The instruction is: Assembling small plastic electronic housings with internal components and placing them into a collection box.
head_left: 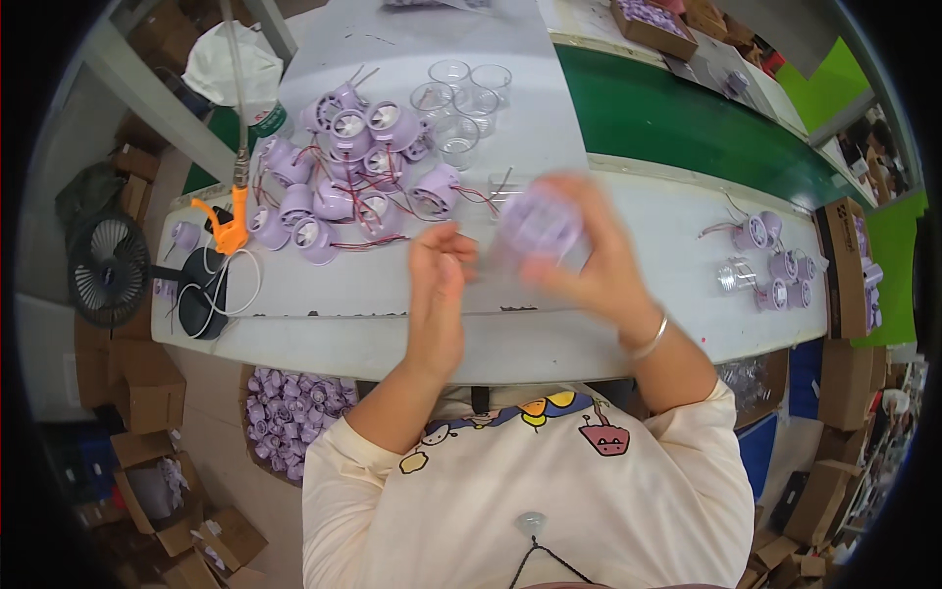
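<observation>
Lilac motor part (538, 224) in blurred right hand (589, 260)

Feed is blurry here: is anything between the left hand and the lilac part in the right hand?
Nothing visible. The left hand is raised just beside the blurred lilac part held in the right hand, only bare white table beneath.

Bare strip of white table (343, 294) runs along the near edge, left of the left hand (437, 265) and under both wrists: free passage there. Far left is blocked by the heap of lilac motor housings (343, 187) with trailing red wires (snag risk), plus the orange tool (228, 228) hanging on its cable and the black coiled cord (201, 294). Behind the hands, clear plastic cups (461, 103) stand close together. Right hand (599, 265), blurred, holds a lilac part (538, 224). Open table right of it, up to a smaller cluster of lilac housings (775, 260) by a cardboard box (844, 265).
</observation>
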The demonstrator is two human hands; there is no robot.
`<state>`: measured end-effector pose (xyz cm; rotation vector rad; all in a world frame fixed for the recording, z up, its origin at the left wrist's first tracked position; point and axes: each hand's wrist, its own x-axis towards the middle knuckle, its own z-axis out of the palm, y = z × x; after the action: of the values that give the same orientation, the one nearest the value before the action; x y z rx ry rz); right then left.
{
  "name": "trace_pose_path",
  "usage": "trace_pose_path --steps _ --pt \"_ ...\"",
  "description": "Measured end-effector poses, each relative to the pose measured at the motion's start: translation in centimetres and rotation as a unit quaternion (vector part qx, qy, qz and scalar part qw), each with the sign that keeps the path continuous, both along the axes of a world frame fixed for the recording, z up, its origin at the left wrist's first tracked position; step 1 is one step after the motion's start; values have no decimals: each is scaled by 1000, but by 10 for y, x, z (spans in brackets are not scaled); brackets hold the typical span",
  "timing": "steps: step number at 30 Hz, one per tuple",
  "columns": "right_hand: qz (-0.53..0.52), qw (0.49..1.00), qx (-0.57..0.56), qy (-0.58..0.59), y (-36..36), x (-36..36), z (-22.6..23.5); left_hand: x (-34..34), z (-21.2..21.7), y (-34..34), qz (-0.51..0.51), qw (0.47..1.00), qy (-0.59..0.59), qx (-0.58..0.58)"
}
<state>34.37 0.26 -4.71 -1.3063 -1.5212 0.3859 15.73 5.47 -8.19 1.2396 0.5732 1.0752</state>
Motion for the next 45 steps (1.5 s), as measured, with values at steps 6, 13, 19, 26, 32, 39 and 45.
trace_pose_path --steps 6,13,19,26,32,39,45 --pt "-398 913 -17 -86 93 179 -45 -68 -18 65 382 856 273 216" --pt "-538 768 -282 -201 92 190 -79 -111 -35 107 329 801 429 258" --pt "-229 972 -54 -6 48 122 -30 -111 -24 78 277 956 30 87" --pt "165 982 -94 -17 -12 -46 19 -40 -7 -6 -23 996 -51 -67" --pt "99 985 -141 -33 -22 -32 -1 -39 11 -7 -180 980 81 -35" --pt "223 900 -357 -110 -43 -8 14 -35 22 -12 -314 936 -39 -153" --pt "286 858 -207 373 -61 -24 -9 -3 50 -13 -325 939 115 2"
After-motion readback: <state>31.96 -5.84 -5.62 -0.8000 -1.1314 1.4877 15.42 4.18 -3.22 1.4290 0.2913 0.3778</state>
